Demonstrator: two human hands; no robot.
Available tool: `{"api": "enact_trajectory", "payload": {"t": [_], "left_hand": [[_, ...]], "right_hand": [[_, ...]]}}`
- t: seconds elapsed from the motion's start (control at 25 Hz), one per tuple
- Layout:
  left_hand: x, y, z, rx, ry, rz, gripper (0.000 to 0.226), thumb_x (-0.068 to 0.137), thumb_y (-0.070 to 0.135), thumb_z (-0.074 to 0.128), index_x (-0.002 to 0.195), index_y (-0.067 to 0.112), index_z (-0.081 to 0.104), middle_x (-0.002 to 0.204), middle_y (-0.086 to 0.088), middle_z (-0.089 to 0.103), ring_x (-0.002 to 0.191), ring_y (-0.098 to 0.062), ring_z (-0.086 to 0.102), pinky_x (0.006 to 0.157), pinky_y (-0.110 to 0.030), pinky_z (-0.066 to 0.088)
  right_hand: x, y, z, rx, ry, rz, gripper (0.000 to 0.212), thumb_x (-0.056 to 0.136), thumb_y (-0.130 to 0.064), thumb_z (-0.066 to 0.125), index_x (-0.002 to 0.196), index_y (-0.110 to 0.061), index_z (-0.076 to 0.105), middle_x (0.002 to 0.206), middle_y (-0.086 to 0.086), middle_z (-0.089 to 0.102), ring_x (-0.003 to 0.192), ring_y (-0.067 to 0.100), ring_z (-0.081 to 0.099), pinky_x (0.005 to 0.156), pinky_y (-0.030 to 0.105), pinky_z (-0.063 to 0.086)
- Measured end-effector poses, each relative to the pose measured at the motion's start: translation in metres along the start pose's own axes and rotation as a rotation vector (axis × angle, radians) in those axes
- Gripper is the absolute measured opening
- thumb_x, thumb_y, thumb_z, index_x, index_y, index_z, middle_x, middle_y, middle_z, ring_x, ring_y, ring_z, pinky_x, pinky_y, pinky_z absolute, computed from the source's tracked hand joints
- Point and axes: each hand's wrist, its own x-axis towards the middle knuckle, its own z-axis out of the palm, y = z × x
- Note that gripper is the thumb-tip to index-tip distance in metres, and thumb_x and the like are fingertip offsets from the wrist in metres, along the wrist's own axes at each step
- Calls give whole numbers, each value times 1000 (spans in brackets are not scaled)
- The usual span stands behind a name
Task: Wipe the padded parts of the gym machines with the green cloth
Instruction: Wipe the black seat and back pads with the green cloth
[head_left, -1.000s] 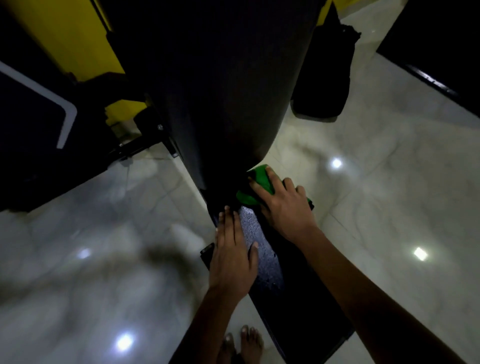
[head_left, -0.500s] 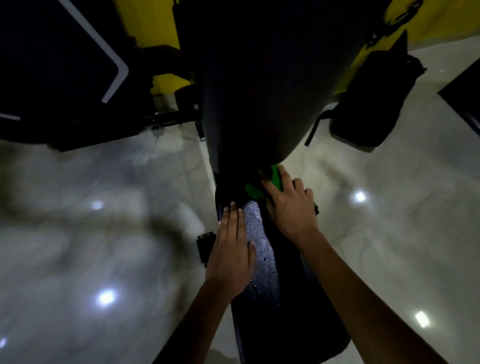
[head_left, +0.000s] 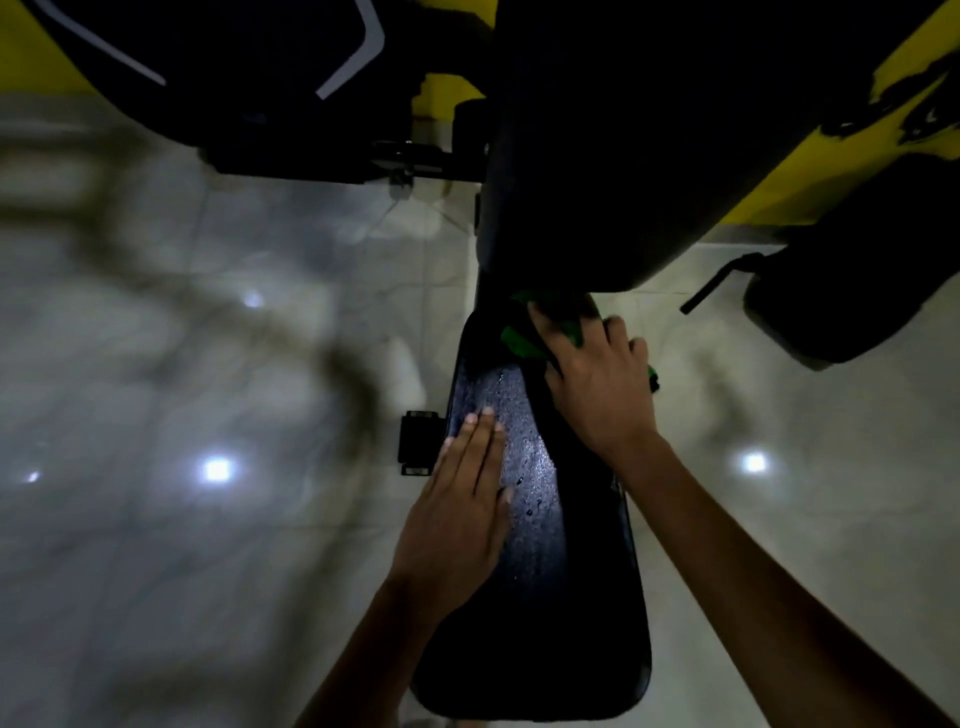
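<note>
Under the right hand (head_left: 597, 384) sits the green cloth (head_left: 524, 340), bunched, fingers curled over it and pressing it onto the far end of the seat pad (head_left: 550, 519). Cloth shows mostly at the hand's left and far side, plus a small scrap at the right edge; the rest is covered by the palm. Left hand (head_left: 460, 512) lies flat, fingers straight and together, on the pad's left edge, nearer the camera, holding nothing. Pad's long axis runs away from the person, narrow end far, wide end near. Wet droplets glint on the pad between the two hands, so the unwiped stretch likely lies toward the person from the cloth; a pull back along the axis looks like the coming stroke, and the right hand is the one on it. Backrest pad (head_left: 623, 156) rises just beyond the cloth, very dark; cannot tell whether cloth touches it. Marble floor (head_left: 208, 364) at left is blurred. Dark bag (head_left: 852, 291) at right.
</note>
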Motion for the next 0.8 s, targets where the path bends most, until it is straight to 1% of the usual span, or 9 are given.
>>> {"api": "enact_trajectory", "payload": {"t": [0.12, 0.28, 0.4, 0.44, 0.52, 0.6, 0.64, 0.72, 0.8], "left_hand": [[-11, 5, -2, 9, 22, -8, 54, 94, 24, 36, 142, -1, 33, 150, -17, 34, 142, -25, 23, 112, -37, 21], [-31, 14, -1, -7, 15, -16, 54, 94, 23, 36, 143, 1, 30, 151, -15, 34, 142, -24, 25, 112, -38, 24], [-35, 13, -2, 4, 17, -29, 54, 96, 24, 36, 144, 1, 31, 152, -14, 32, 143, -23, 24, 114, -38, 21], [-36, 14, -3, 2, 14, -23, 54, 96, 25, 36, 144, 1, 32, 152, -14, 32, 143, -23, 23, 114, -37, 20], [-37, 12, -5, 12, 14, -4, 54, 96, 26, 36, 144, 2, 31, 152, -13, 32, 143, -22, 23, 116, -34, 18], [-39, 11, -8, 14, 10, 14, 54, 96, 26, 36, 144, 3, 29, 151, -13, 34, 142, -22, 24, 117, -31, 16], [-40, 10, -8, 11, 7, 20, 53, 96, 26, 35, 144, 3, 29, 151, -13, 35, 142, -22, 25, 116, -32, 17], [-42, 10, -9, -1, 1, 20, 52, 97, 26, 33, 144, 3, 29, 150, -13, 36, 142, -23, 26, 115, -33, 20], [-45, 10, -9, -22, 2, 20, 51, 98, 26, 32, 144, 3, 30, 150, -12, 36, 142, -22, 26, 115, -32, 21]], "right_hand": [[-27, -4, -4, -30, -2, -92, 63, 77, -26, 67, 137, -23, 49, 134, 22, 49, 90, 37, 55, 68, 42, 45], [26, -18, 4, -65, 3, -146, 62, 71, -27, 72, 131, -27, 56, 119, 21, 60, 86, 38, 61, 70, 45, 49], [33, -25, 4, -54, 26, -124, 62, 71, -27, 72, 131, -28, 56, 120, 20, 59, 91, 38, 61, 73, 46, 50], [22, -25, 3, -29, 43, -163, 62, 71, -26, 71, 131, -28, 55, 125, 20, 57, 94, 38, 60, 76, 47, 50], [-5, -24, -4, -2, 27, -337, 58, 76, -26, 58, 133, -29, 53, 135, 19, 51, 98, 37, 56, 79, 46, 47], [-2, -18, -4, -26, 3, -480, 55, 78, -29, 46, 133, -32, 52, 137, 17, 51, 96, 36, 56, 76, 45, 48], [10, -17, -1, -33, -21, -471, 54, 77, -30, 51, 131, -33, 54, 135, 16, 53, 95, 37, 58, 73, 45, 49], [34, -24, 2, 9, -18, -295, 59, 69, -28, 69, 127, -32, 58, 132, 16, 56, 92, 40, 61, 70, 46, 51], [26, -37, -1, 30, 11, -206, 62, 67, -26, 70, 128, -32, 58, 134, 16, 54, 94, 39, 59, 75, 46, 48]]}}
